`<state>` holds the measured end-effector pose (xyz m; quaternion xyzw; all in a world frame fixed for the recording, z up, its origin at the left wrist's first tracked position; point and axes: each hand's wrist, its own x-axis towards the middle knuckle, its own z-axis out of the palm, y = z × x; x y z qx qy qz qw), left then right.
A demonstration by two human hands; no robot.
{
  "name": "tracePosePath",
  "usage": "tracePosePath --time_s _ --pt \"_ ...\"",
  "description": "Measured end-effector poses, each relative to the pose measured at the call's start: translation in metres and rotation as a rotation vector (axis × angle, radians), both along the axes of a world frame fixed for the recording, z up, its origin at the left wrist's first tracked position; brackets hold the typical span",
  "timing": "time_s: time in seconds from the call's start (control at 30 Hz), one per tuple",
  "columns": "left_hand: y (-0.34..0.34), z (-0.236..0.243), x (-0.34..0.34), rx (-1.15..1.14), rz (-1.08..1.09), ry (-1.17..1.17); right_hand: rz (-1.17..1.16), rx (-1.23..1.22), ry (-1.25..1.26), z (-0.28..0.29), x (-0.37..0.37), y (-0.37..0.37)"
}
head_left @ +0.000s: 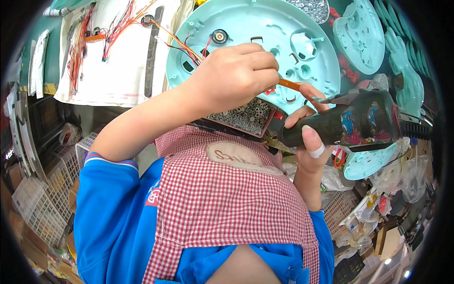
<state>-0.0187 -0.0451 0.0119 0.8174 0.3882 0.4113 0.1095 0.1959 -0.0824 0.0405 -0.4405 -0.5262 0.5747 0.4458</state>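
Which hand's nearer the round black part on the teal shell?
Left: left hand just below the round black part; right hand farther, lower right, around the dark tool.

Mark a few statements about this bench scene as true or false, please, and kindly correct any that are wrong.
1. The right hand holds a black tool. True.
2. The large round shell beneath the left hand is yellow. False: the shell is turquoise.
3. An orange strip shows between the two hands. True.
4. The white sheet lies to the right of the shell. False: the white sheet lies to its left.
5. A white wrap circles a digit of the right hand. True.
6. The apron is plain green. False: the apron is red-and-white checked.
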Motion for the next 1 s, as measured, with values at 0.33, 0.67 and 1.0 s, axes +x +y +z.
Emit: tracePosePath --time_s 0.33,0.67,1.0 --pt "0.017 -0.023 0.008 -0.487 -0.218 0.314 -0.046 0.019 0.033 0.03 0.008 0.016" --pt "0.016 -0.033 0.011 -0.536 -0.169 0.246 0.056 0.434 0.471 0.023 -0.006 0.037" --pt "0.012 -0.033 0.013 -0.481 -0.131 0.25 -0.043 0.35 0.285 -0.019 -0.035 0.041"
